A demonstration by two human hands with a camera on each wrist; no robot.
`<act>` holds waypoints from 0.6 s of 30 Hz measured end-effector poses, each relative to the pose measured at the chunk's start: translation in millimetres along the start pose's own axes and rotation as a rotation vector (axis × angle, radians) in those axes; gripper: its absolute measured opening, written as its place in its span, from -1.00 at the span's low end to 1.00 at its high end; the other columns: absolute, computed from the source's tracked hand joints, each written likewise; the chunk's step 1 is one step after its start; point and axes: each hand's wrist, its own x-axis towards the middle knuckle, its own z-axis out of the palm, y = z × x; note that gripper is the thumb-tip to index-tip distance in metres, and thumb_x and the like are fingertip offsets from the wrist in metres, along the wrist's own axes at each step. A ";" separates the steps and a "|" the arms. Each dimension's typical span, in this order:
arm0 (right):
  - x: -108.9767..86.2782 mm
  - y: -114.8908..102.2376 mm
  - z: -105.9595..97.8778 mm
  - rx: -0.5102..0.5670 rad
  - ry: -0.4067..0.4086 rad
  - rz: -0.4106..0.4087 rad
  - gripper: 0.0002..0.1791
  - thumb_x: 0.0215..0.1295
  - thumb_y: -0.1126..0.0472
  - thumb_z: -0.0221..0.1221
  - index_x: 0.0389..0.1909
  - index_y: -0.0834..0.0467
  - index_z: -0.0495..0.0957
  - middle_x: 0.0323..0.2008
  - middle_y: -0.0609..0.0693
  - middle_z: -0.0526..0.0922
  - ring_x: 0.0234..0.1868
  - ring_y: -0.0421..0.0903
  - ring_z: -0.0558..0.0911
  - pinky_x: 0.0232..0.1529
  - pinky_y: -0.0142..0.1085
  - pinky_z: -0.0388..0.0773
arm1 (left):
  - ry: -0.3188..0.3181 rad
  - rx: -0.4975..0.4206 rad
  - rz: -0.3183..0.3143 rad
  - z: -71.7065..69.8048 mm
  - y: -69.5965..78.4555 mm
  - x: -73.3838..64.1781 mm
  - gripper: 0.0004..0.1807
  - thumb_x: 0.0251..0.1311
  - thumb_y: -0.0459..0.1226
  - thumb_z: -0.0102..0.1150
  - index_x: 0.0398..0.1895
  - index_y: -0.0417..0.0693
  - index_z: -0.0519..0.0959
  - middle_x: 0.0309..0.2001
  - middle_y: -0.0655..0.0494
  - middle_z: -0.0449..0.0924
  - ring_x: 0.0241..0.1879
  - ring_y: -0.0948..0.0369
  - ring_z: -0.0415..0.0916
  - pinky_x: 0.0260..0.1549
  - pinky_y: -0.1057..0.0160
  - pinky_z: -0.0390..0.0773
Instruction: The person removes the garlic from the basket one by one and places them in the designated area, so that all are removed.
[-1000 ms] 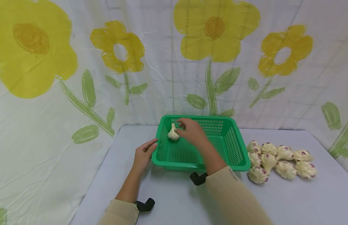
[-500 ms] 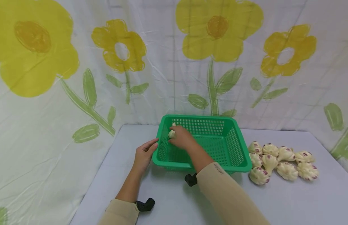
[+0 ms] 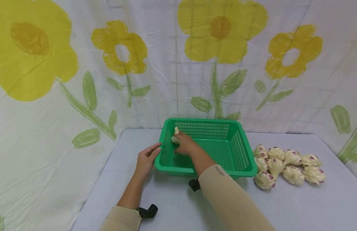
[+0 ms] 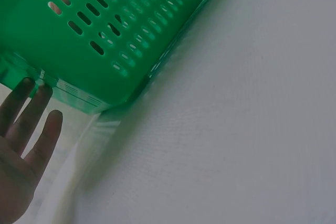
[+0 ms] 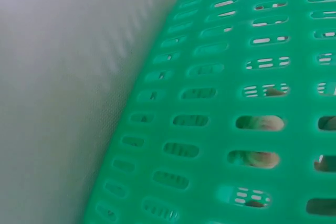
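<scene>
A green slotted plastic basket [image 3: 219,150] stands on the table, and at its left end is a pale garlic bulb [image 3: 175,140] with its stalk up. My right hand [image 3: 185,144] reaches down into the basket and holds this bulb from its right side, covering part of it. In the right wrist view the basket wall [image 5: 210,135] hides most of that hand; a pale patch shows through the slots. My left hand [image 3: 145,160] touches the basket's left rim with fingers extended. The left wrist view shows its spread fingers [image 4: 44,140] by the basket's outer side.
Right of the basket, several garlic bulbs [image 3: 275,166] with purple marks lie close together on the white table [image 3: 172,205]. A white curtain [image 3: 161,96] printed with yellow flowers hangs behind. A black wrist camera [image 3: 148,211] sits on the left forearm.
My right hand has moved left and down inside the basket, from beside the garlic bulb to around it. The bulb has shifted only slightly. My left hand stays at the rim.
</scene>
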 end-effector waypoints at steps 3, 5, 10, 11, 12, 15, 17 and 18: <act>0.8 1.6 0.7 -0.029 0.002 0.022 -0.21 0.24 0.18 0.33 0.47 -0.03 0.24 0.48 0.15 0.12 0.47 0.24 0.14 0.25 0.14 0.38 | 0.002 -0.005 0.003 1.7 1.1 -0.7 -0.60 0.35 -0.14 0.19 0.18 -0.13 0.59 0.16 -0.11 0.60 -0.08 0.39 0.60 -0.19 0.37 0.63; 2.2 1.9 1.9 -0.057 0.008 0.032 -0.23 0.25 0.16 0.32 0.46 -0.05 0.25 0.44 0.17 0.17 0.43 0.24 0.17 0.21 0.13 0.42 | 0.001 -0.012 0.002 1.7 2.1 -1.2 -0.59 0.35 -0.14 0.19 0.18 -0.14 0.59 0.16 -0.12 0.59 -0.08 0.39 0.60 -0.19 0.37 0.63; 6.3 3.4 6.0 -0.130 0.021 0.049 -0.19 0.22 0.13 0.34 0.48 -0.10 0.23 0.45 0.17 0.17 0.43 0.22 0.19 0.23 0.10 0.41 | -0.003 -0.027 -0.005 1.5 5.1 -2.0 -0.59 0.35 -0.14 0.19 0.18 -0.13 0.59 0.16 -0.12 0.59 -0.09 0.37 0.62 -0.20 0.37 0.63; 6.7 3.4 6.6 -0.145 0.018 0.054 -0.18 0.23 0.12 0.34 0.49 -0.11 0.22 0.47 0.16 0.14 0.45 0.22 0.18 0.24 0.10 0.40 | -0.003 -0.028 -0.006 1.5 5.7 -2.2 -0.60 0.35 -0.14 0.19 0.17 -0.13 0.59 0.16 -0.12 0.59 -0.10 0.36 0.62 -0.20 0.37 0.63; 6.7 3.2 7.0 -0.156 0.018 0.058 -0.18 0.22 0.11 0.34 0.49 -0.11 0.21 0.48 0.15 0.13 0.45 0.22 0.17 0.25 0.12 0.38 | -0.002 -0.025 -0.008 1.5 6.3 -2.3 -0.60 0.36 -0.14 0.19 0.17 -0.13 0.59 0.16 -0.12 0.59 -0.10 0.36 0.62 -0.20 0.37 0.63; 5.0 1.4 6.6 -0.181 0.017 0.073 -0.20 0.23 0.10 0.33 0.48 -0.14 0.23 0.48 0.15 0.12 0.45 0.22 0.17 0.22 0.14 0.40 | -0.003 -0.014 -0.007 2.2 7.0 -2.6 -0.60 0.37 -0.14 0.18 0.18 -0.13 0.58 0.16 -0.12 0.59 -0.10 0.37 0.61 -0.20 0.37 0.63; 3.2 0.0 5.2 -0.195 0.020 0.081 -0.24 0.25 0.10 0.31 0.46 -0.16 0.25 0.45 0.18 0.14 0.42 0.22 0.20 0.18 0.13 0.42 | 0.000 -0.004 -0.008 2.7 6.6 -2.4 -0.60 0.37 -0.15 0.17 0.18 -0.13 0.58 0.16 -0.12 0.59 -0.11 0.37 0.61 -0.21 0.38 0.63; 2.5 -0.5 4.7 -0.200 0.024 0.083 -0.25 0.25 0.10 0.31 0.45 -0.16 0.26 0.43 0.19 0.16 0.41 0.22 0.22 0.15 0.12 0.44 | 0.000 0.000 -0.007 2.8 5.9 -2.1 -0.60 0.37 -0.15 0.17 0.19 -0.13 0.58 0.16 -0.12 0.59 -0.11 0.38 0.61 -0.21 0.38 0.63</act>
